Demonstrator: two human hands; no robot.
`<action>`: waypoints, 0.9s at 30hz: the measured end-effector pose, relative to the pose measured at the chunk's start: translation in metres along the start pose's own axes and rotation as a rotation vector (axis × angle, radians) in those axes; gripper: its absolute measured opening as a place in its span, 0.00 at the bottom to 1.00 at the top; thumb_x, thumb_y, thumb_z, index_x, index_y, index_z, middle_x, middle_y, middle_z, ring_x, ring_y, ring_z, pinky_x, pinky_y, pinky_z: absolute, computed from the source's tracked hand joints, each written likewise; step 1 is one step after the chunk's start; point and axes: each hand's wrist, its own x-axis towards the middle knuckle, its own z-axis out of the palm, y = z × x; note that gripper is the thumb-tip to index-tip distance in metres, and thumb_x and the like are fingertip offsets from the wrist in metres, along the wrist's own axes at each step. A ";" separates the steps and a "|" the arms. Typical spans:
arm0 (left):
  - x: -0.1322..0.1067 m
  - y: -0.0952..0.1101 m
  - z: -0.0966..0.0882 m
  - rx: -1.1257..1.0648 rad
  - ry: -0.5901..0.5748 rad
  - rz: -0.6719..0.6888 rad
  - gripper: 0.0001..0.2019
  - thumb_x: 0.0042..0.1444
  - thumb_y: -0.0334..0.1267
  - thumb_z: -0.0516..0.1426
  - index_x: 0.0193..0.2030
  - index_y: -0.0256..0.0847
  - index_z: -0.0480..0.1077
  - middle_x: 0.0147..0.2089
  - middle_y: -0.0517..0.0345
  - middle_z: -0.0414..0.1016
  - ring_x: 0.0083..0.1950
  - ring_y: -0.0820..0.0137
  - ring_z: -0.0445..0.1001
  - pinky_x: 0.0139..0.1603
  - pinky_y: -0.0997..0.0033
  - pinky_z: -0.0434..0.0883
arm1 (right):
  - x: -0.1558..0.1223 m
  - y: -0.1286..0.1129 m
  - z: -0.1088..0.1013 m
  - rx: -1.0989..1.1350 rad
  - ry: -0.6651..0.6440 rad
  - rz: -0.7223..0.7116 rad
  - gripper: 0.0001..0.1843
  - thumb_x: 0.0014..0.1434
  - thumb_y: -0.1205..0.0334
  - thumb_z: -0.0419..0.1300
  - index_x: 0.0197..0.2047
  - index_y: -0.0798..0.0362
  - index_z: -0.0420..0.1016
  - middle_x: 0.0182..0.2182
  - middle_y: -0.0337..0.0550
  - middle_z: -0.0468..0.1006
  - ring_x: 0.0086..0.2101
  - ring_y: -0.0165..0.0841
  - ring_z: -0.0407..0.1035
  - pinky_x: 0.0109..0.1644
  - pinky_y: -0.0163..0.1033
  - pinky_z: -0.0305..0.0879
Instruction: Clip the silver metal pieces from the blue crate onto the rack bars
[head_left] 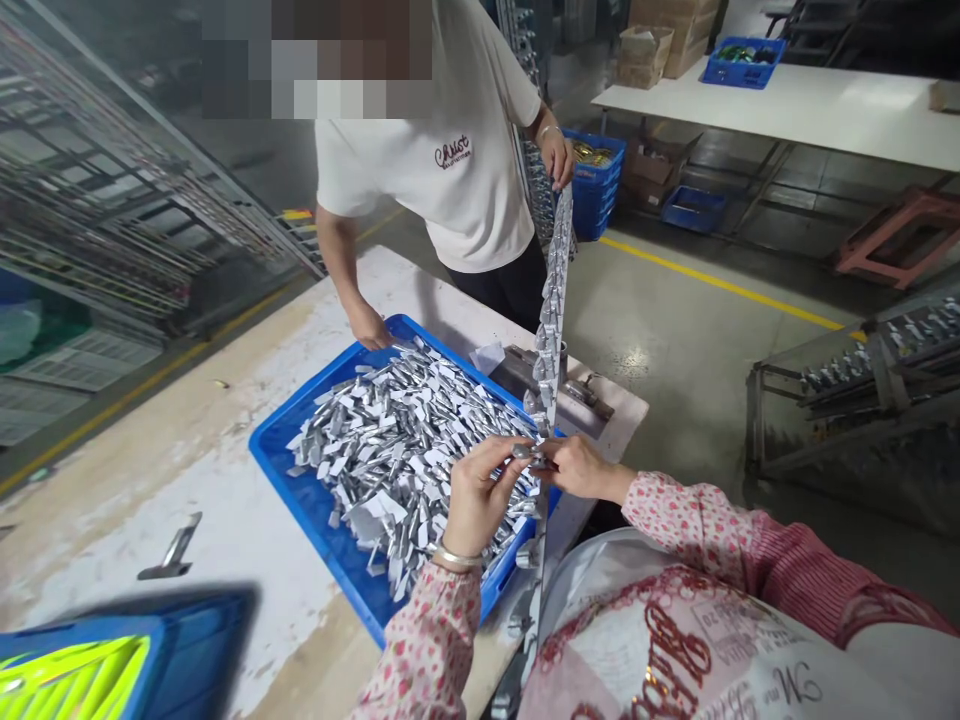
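My left hand (480, 495) and my right hand (577, 467) meet over the near right corner of a blue tray (300, 480) heaped with several small silver metal pieces (397, 440). Both hands pinch a small metal piece (529, 455) at the lower part of a long upright rack strip (553, 300) hung with the same pieces. Across the table a person in a white T-shirt holds the top of that strip with one hand (556, 155) and rests the other hand (369, 328) on the tray's far rim.
A loose metal bracket (172, 555) lies on the worn white table (187, 470). A second blue crate (112, 655) sits at the near left. Metal racks (870, 370) stand on the right, and blue bins (596, 180) and a white table (787, 105) stand behind.
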 end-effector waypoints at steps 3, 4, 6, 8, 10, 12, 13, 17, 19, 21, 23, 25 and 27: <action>0.002 0.004 -0.001 0.068 -0.025 -0.009 0.07 0.58 0.36 0.57 0.40 0.39 0.76 0.37 0.50 0.77 0.39 0.68 0.75 0.40 0.70 0.70 | -0.002 -0.001 -0.001 -0.006 0.012 -0.001 0.11 0.57 0.58 0.63 0.39 0.57 0.76 0.35 0.48 0.80 0.35 0.36 0.75 0.37 0.36 0.66; 0.002 0.004 -0.002 0.074 -0.047 -0.023 0.07 0.59 0.37 0.57 0.40 0.39 0.76 0.37 0.51 0.77 0.39 0.68 0.75 0.40 0.70 0.70 | -0.003 -0.002 -0.001 -0.004 0.019 0.000 0.11 0.57 0.58 0.63 0.39 0.57 0.76 0.36 0.48 0.80 0.35 0.36 0.75 0.38 0.36 0.66; 0.003 0.000 -0.004 0.029 -0.115 -0.051 0.08 0.59 0.38 0.57 0.41 0.40 0.76 0.38 0.51 0.78 0.38 0.68 0.75 0.40 0.69 0.71 | -0.005 -0.003 -0.003 0.013 0.026 0.003 0.12 0.58 0.57 0.63 0.40 0.56 0.76 0.36 0.48 0.80 0.36 0.36 0.75 0.38 0.36 0.67; 0.001 -0.014 -0.005 -0.082 -0.163 -0.103 0.11 0.59 0.40 0.56 0.45 0.40 0.75 0.41 0.50 0.78 0.41 0.67 0.76 0.42 0.68 0.72 | -0.008 -0.003 -0.005 0.043 0.026 0.012 0.13 0.58 0.55 0.63 0.40 0.56 0.76 0.36 0.48 0.79 0.36 0.36 0.75 0.39 0.36 0.67; -0.004 -0.040 -0.002 -0.090 -0.166 -0.221 0.15 0.61 0.42 0.54 0.52 0.40 0.72 0.47 0.49 0.78 0.46 0.65 0.77 0.46 0.67 0.73 | -0.009 -0.001 -0.006 0.074 0.036 0.025 0.15 0.59 0.52 0.62 0.39 0.57 0.76 0.34 0.47 0.79 0.35 0.36 0.74 0.40 0.36 0.67; -0.012 -0.073 0.008 0.057 -0.158 -0.384 0.17 0.62 0.40 0.52 0.54 0.38 0.70 0.51 0.48 0.77 0.49 0.65 0.76 0.50 0.65 0.72 | -0.012 0.002 -0.007 0.107 0.039 0.028 0.17 0.59 0.49 0.60 0.39 0.56 0.76 0.32 0.45 0.78 0.33 0.34 0.74 0.40 0.36 0.67; -0.017 -0.090 0.015 0.140 -0.172 -0.454 0.16 0.60 0.39 0.53 0.52 0.37 0.71 0.50 0.47 0.77 0.48 0.65 0.77 0.51 0.65 0.72 | -0.013 0.003 -0.008 0.123 0.041 0.027 0.18 0.60 0.48 0.59 0.39 0.56 0.76 0.31 0.44 0.78 0.33 0.34 0.73 0.40 0.36 0.67; -0.038 -0.138 0.057 0.260 -0.311 -0.610 0.12 0.54 0.32 0.58 0.45 0.38 0.75 0.41 0.50 0.80 0.43 0.65 0.78 0.50 0.65 0.71 | -0.024 0.007 -0.009 0.188 0.043 0.031 0.20 0.63 0.47 0.55 0.43 0.55 0.74 0.33 0.45 0.77 0.31 0.32 0.72 0.39 0.37 0.67; -0.045 -0.147 0.080 0.277 -0.381 -0.662 0.11 0.54 0.34 0.60 0.45 0.37 0.74 0.41 0.51 0.79 0.45 0.65 0.77 0.51 0.61 0.70 | -0.030 0.008 -0.010 0.211 0.030 0.044 0.20 0.64 0.48 0.54 0.48 0.55 0.73 0.35 0.46 0.77 0.32 0.33 0.72 0.39 0.37 0.67; -0.049 -0.149 0.101 0.279 -0.427 -0.717 0.11 0.56 0.38 0.59 0.44 0.35 0.73 0.42 0.51 0.78 0.46 0.65 0.76 0.51 0.57 0.71 | -0.036 0.007 -0.011 0.219 0.012 0.062 0.21 0.64 0.48 0.53 0.51 0.55 0.71 0.35 0.46 0.77 0.33 0.33 0.72 0.38 0.37 0.68; -0.051 -0.149 0.115 0.264 -0.446 -0.767 0.10 0.58 0.40 0.59 0.42 0.35 0.73 0.42 0.52 0.77 0.45 0.66 0.75 0.50 0.56 0.71 | -0.039 0.007 -0.011 0.220 -0.002 0.081 0.22 0.64 0.48 0.53 0.53 0.55 0.69 0.35 0.47 0.76 0.34 0.34 0.72 0.38 0.38 0.68; -0.052 -0.149 0.119 0.234 -0.424 -0.795 0.09 0.58 0.40 0.58 0.39 0.35 0.73 0.41 0.53 0.77 0.45 0.66 0.75 0.50 0.57 0.71 | -0.040 0.006 -0.010 0.221 -0.014 0.097 0.22 0.64 0.49 0.54 0.54 0.56 0.68 0.34 0.47 0.76 0.35 0.35 0.72 0.38 0.38 0.68; -0.053 -0.149 0.110 0.191 -0.356 -0.797 0.09 0.57 0.39 0.59 0.39 0.35 0.73 0.40 0.52 0.77 0.45 0.65 0.75 0.50 0.57 0.71 | -0.041 0.005 -0.009 0.231 -0.022 0.106 0.23 0.64 0.49 0.53 0.55 0.56 0.66 0.34 0.46 0.76 0.35 0.35 0.72 0.38 0.38 0.69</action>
